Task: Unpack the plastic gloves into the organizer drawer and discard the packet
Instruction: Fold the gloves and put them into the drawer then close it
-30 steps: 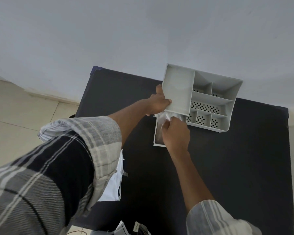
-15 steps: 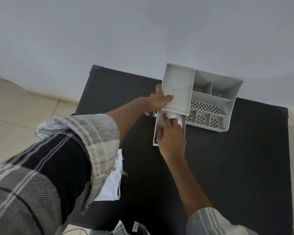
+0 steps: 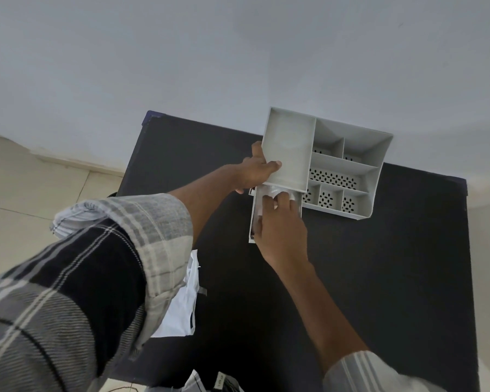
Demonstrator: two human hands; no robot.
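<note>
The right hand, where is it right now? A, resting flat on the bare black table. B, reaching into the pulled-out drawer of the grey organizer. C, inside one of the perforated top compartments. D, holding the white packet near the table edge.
B: the right hand has its fingers on the clear plastic gloves in the open drawer, while the left hand steadies the organizer.

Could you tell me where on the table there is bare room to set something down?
Free: the table right of the right hand and in front of the organizer, and the far left corner beyond the left hand. Crowded: the open drawer, where both hands meet over the gloves; the near left edge holds the white packet.
</note>
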